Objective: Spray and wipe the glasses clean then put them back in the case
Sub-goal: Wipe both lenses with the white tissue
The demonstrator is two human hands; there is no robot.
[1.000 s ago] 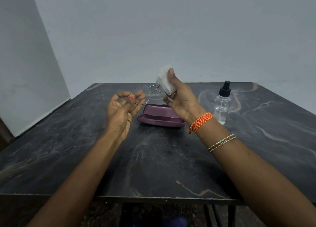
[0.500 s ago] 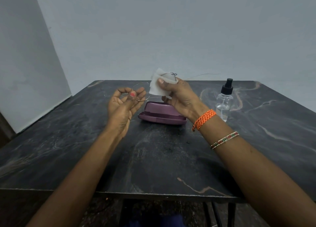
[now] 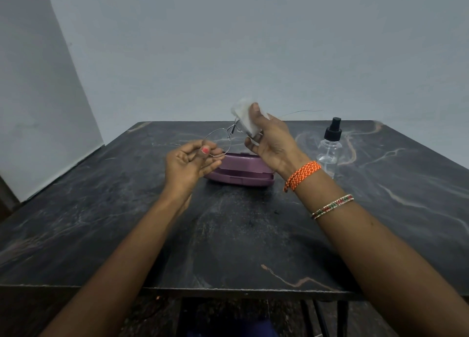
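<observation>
Thin wire-rimmed glasses (image 3: pixel 218 140) are held in the air above the table. My left hand (image 3: pixel 191 162) pinches the rim of the left lens. My right hand (image 3: pixel 272 140) presses a folded white cloth (image 3: pixel 245 117) around the right lens, which the cloth hides. One temple arm sticks out to the right behind that hand. A closed purple case (image 3: pixel 241 173) lies on the dark marble table (image 3: pixel 241 235) just below and behind both hands. A clear spray bottle (image 3: pixel 330 150) with a black pump top stands upright to the right of the case.
The table's front edge (image 3: pixel 228 289) runs near my body, with dark legs below it. A pale wall rises behind the far edge, and a white panel leans at the left.
My right hand has turned the cloth on the right lens, from lying flat over it to standing upright. The glasses have tilted with it. My left hand has kept its grip.
</observation>
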